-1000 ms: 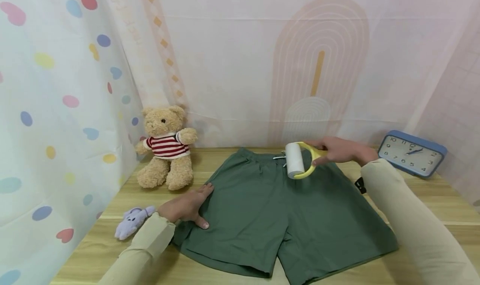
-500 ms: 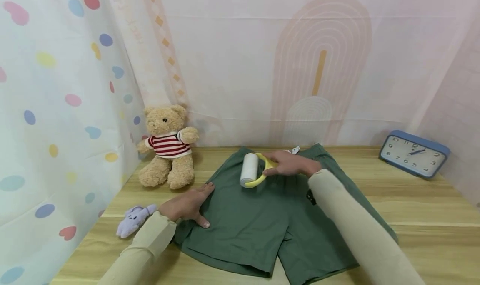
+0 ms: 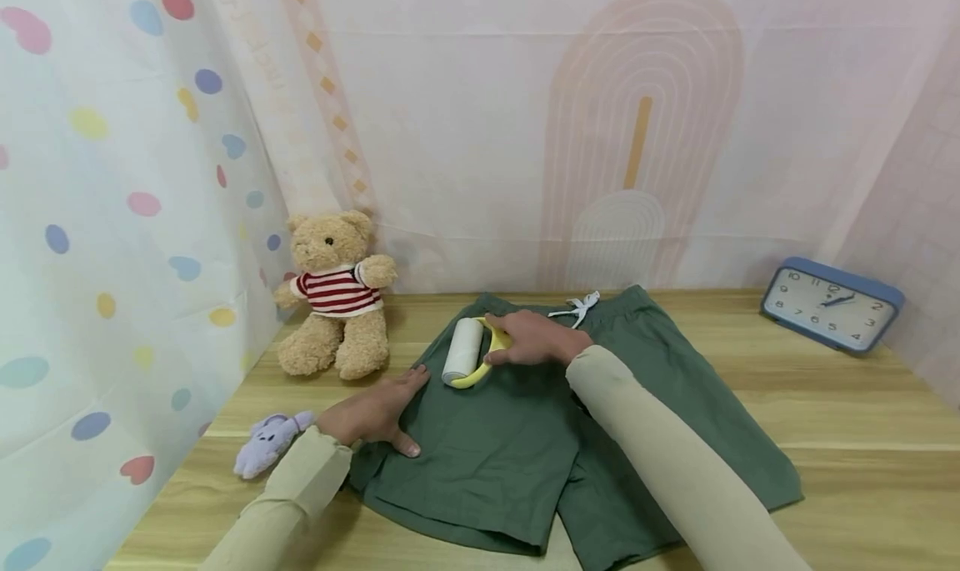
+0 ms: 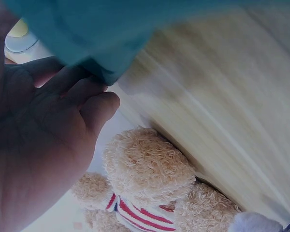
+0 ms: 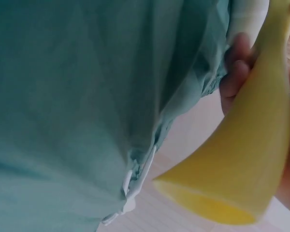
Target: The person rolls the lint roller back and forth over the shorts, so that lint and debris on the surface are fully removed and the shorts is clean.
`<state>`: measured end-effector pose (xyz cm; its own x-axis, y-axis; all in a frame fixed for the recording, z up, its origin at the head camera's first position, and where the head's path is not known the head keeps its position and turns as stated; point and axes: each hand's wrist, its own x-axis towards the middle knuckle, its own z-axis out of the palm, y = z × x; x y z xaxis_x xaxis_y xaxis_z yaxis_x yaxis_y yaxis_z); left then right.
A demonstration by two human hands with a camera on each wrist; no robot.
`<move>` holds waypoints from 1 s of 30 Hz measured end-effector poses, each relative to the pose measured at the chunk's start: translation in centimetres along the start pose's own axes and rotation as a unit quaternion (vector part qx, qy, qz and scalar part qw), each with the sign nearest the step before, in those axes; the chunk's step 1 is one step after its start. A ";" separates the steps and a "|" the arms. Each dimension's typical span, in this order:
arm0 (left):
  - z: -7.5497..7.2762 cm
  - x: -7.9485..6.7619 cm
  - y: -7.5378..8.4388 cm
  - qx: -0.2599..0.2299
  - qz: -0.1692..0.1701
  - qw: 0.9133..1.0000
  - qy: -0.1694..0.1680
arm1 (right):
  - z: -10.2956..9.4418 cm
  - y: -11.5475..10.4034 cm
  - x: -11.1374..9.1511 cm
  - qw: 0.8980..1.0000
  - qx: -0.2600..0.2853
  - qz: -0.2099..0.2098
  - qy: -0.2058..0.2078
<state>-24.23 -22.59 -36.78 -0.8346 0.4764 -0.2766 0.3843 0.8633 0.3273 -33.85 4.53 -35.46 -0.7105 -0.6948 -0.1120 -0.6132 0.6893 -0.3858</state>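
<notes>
Green shorts [image 3: 517, 429] lie flat, probably steadied by the left hand [image 3: 372, 413], thumb splayed from fingers; the right hand [image 3: 537, 338], fingers curled, grips the lint roller [image 3: 462, 350].

The table [image 3: 862, 438] is viewed forward and downward from the head, farthest off. From the left wrist, the left hand [image 4: 43, 121] is seen close, the teddy bear [image 4: 147, 164] beyond, upended, being shared with the head view; from the right wrist, the yellow handle [image 5: 246, 130] is shown very near, the green shorts [image 5: 72, 106] being shared too.
</notes>
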 end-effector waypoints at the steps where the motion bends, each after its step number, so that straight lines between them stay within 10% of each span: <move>1: 0.0 -0.1 0.0 -0.002 -0.002 1.000 -0.001 | 0.0 0.1 0.1 1.000 0.004 -0.002 0.001; 30: 0.0 0.1 -0.1 -0.016 -0.015 1.000 -0.009 | -1.1 3.4 -3.0 0.998 0.045 0.032 -0.024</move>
<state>-24.36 -22.66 -36.85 -0.8379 0.4540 -0.3031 0.3466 0.8714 0.3472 -34.20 9.14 -35.42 -0.7289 -0.6600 -0.1817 -0.5314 0.7129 -0.4575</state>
